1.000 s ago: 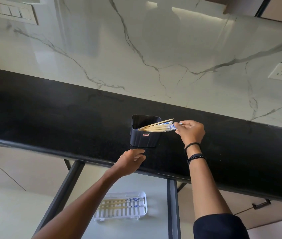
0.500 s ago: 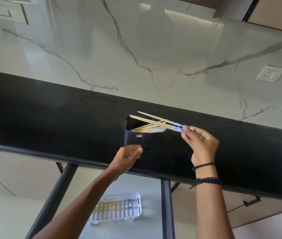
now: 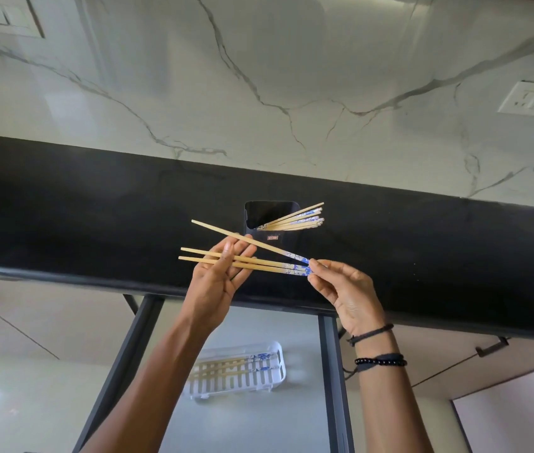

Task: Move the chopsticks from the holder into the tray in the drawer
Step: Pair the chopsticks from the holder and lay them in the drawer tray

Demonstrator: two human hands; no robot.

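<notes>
A black holder (image 3: 283, 240) stands on the black counter, with several bamboo chopsticks (image 3: 295, 219) leaning out of it to the right. In front of it, three chopsticks with blue-patterned ends (image 3: 259, 261) are held in the air. My right hand (image 3: 347, 292) pinches their blue ends. My left hand (image 3: 219, 279) has its fingers around their plain shafts. Below, in the open drawer, a white slotted tray (image 3: 268, 384) holds a few chopsticks (image 3: 229, 366).
The black counter (image 3: 95, 217) runs across the view under a marble backsplash with a wall socket (image 3: 527, 98) and a switch plate (image 3: 0, 16). The open drawer (image 3: 246, 420) has dark side rails. A closed drawer handle (image 3: 492, 346) is at the right.
My right hand drew three chopsticks out of the holder and brought them down and left. My left hand rose from the counter's edge and took hold of their shafts.
</notes>
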